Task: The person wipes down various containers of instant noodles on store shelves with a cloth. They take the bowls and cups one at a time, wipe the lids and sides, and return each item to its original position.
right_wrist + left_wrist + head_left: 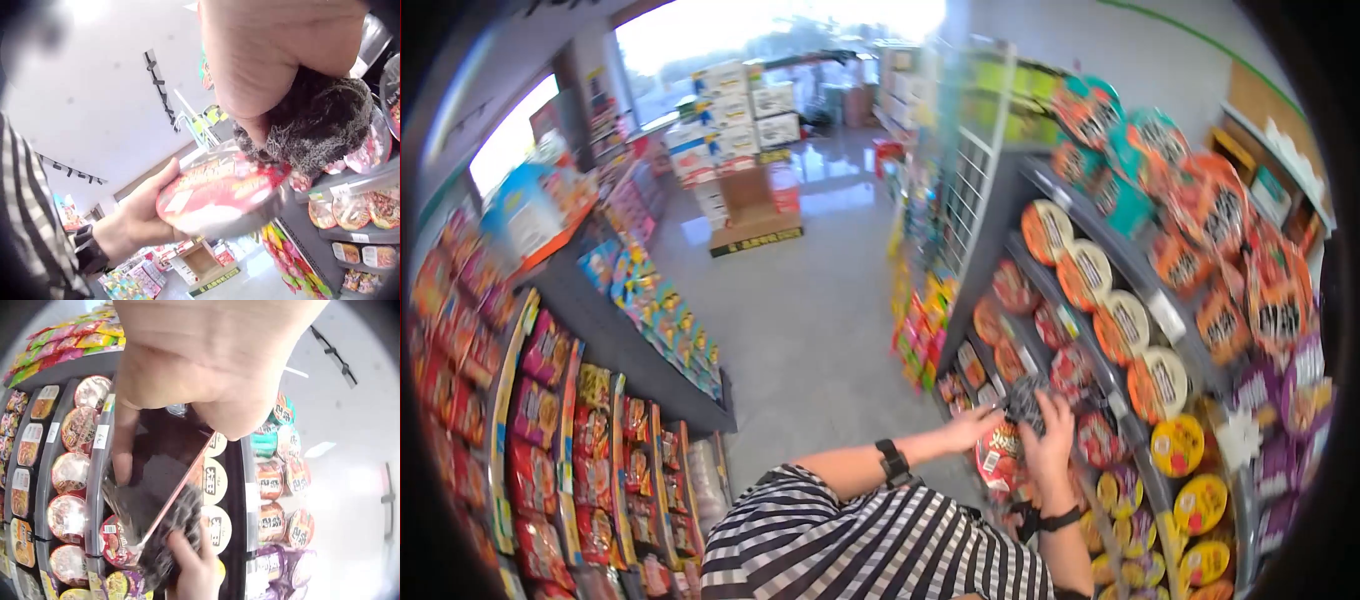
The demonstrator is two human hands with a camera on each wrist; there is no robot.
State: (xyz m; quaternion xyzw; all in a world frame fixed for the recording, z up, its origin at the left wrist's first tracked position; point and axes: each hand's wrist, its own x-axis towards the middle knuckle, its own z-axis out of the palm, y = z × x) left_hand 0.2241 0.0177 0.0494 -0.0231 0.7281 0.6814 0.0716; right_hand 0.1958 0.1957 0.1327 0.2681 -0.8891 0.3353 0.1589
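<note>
A round container with a red printed lid (219, 187) is gripped at its edge by the left hand (972, 428), thumb on the lid side. The right hand (1052, 435) holds a dark grey fuzzy cloth (322, 128) against the container's rim. In the left wrist view, the left hand (194, 362) spans the container's dark side (165, 469), and the cloth (178, 528) lies along its edge under the fingers of the right hand (197, 575). The right hand (275, 56) covers part of the cloth in its own wrist view.
Sloped shelves of round instant-noodle bowls (1157, 383) stand close on the right, with wrapped multipacks (1210, 200) on top. Shelves of red packets (535, 475) line the left. Grey aisle floor (800, 330) runs between them towards stacked boxes (728, 110) by the window.
</note>
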